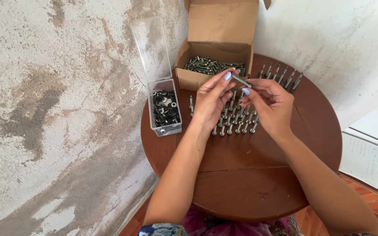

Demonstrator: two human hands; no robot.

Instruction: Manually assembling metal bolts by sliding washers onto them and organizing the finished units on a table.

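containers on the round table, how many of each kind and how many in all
Cardboard box, open, holding loose screws: 1
Clear plastic box, lid up, holding dark washers: 1
Total: 2

Both stand on the round table, at its far left part, beyond the left hand and the right hand, which together hold one screw.

1. Bright, even daylight fills the whole frame; nothing is dim.
2. The light seems to come from the upper right: the white wall [329, 39] there is the brightest area, close to washed out.
3. Shadows are soft. The cardboard box [213, 65] is dark inside, and a faint shadow lies under the hands on the round table [250, 175].
4. The clear plastic lid [150, 48] shows pale glare.
5. Focus is sharp at centre; the lower edge of the frame is slightly soft, and the edges bend a little.
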